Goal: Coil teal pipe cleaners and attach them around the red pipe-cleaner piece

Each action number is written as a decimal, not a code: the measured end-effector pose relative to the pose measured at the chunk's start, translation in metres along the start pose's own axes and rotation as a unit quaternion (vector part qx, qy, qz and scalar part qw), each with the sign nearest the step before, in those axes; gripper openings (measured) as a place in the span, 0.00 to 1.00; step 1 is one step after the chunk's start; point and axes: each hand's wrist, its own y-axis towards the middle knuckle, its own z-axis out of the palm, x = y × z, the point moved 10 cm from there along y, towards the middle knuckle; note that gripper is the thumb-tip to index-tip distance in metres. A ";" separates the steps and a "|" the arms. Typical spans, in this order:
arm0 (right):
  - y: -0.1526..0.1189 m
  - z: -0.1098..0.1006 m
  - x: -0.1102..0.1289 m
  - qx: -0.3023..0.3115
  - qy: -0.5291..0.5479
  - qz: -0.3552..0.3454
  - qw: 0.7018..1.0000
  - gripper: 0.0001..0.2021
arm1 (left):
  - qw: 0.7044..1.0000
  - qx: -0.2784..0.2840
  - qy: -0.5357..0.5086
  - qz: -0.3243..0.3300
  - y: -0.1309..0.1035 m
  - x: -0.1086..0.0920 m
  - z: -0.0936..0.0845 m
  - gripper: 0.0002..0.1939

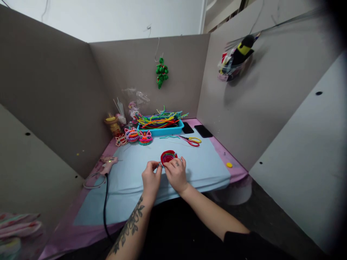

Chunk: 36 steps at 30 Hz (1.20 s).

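A round coiled piece [168, 156], red at the rim with green and purple rings inside, is between my hands above the light blue cloth. My right hand [176, 174] has its fingers closed on the near right edge of this piece. At its lower left, my left hand [151, 177] pinches with thumb and forefinger at something small and greyish blue, too small to name. The fingertips of both hands nearly meet there.
Behind lie scissors [193, 141], a blue tray [159, 132] of colourful fuzzy stems and two black phones [203, 131]. Several crafted animal faces [145, 138] sit at the back left. A pink glue gun [108, 164] with a black cable lies left; a yellow cap [229, 165] lies right.
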 end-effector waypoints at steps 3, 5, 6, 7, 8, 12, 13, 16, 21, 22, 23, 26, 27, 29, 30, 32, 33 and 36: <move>0.000 0.001 -0.005 0.003 0.024 0.023 0.999 0.04 | 1.000 -0.006 -0.022 -0.011 0.001 0.002 -0.001 0.07; 0.000 0.002 -0.007 0.006 0.031 0.033 0.999 0.04 | 0.999 -0.010 -0.036 -0.024 0.001 0.002 -0.001 0.08; 0.001 0.001 -0.007 0.006 0.033 0.037 0.999 0.04 | 0.998 -0.013 -0.043 -0.032 0.001 0.003 -0.001 0.08; 0.001 0.001 -0.007 0.006 0.036 0.039 0.999 0.04 | 0.998 -0.018 -0.050 -0.039 0.002 0.003 -0.002 0.08; 0.002 0.001 -0.007 0.005 0.039 0.041 0.998 0.04 | 0.997 -0.022 -0.057 -0.045 0.002 0.003 -0.003 0.08; 0.002 0.000 -0.007 0.001 0.060 0.044 0.997 0.04 | 0.995 -0.031 -0.072 -0.060 0.004 0.004 -0.003 0.09; 0.002 0.000 -0.006 -0.001 0.063 0.042 0.997 0.04 | 0.995 -0.031 -0.075 -0.064 0.004 0.005 -0.003 0.09; 0.000 0.000 -0.004 -0.008 0.063 0.027 0.998 0.04 | 0.993 -0.028 -0.086 -0.073 0.005 0.008 -0.002 0.10; 0.001 -0.002 -0.003 -0.014 0.035 0.016 0.999 0.04 | 0.992 -0.018 -0.088 -0.085 0.004 0.007 0.001 0.10; 0.002 -0.002 -0.003 -0.013 0.025 0.015 0.999 0.04 | 0.991 -0.017 -0.097 -0.092 0.004 0.008 0.001 0.10; 0.002 -0.001 -0.003 -0.009 0.016 0.013 1.000 0.04 | 0.988 -0.015 -0.114 -0.102 0.004 0.009 0.002 0.11; 0.002 -0.001 -0.001 -0.008 0.006 0.001 1.000 0.04 | 0.969 -0.008 -0.201 -0.144 0.004 0.016 0.008 0.15; 0.002 -0.001 -0.001 -0.011 0.007 -0.003 1.000 0.04 | 0.959 -0.003 -0.233 -0.160 0.005 0.020 0.010 0.17; 0.001 -0.003 0.001 -0.016 0.007 -0.011 1.000 0.05 | 0.940 0.007 -0.282 -0.189 0.004 0.026 0.016 0.20; 0.001 -0.003 0.002 -0.016 0.004 -0.016 1.000 0.05 | 0.933 0.011 -0.297 -0.202 0.004 0.029 0.018 0.22; 0.001 -0.003 0.005 -0.010 -0.007 -0.028 1.000 0.05 | 0.925 0.019 -0.307 -0.221 0.004 0.033 0.022 0.24; 0.001 -0.002 0.007 -0.004 -0.013 -0.035 0.999 0.06 | 0.924 0.022 -0.308 -0.225 0.004 0.034 0.023 0.25; 0.000 0.001 0.011 0.010 -0.028 -0.052 0.998 0.07 | 0.927 0.019 -0.302 -0.220 0.006 0.034 0.025 0.26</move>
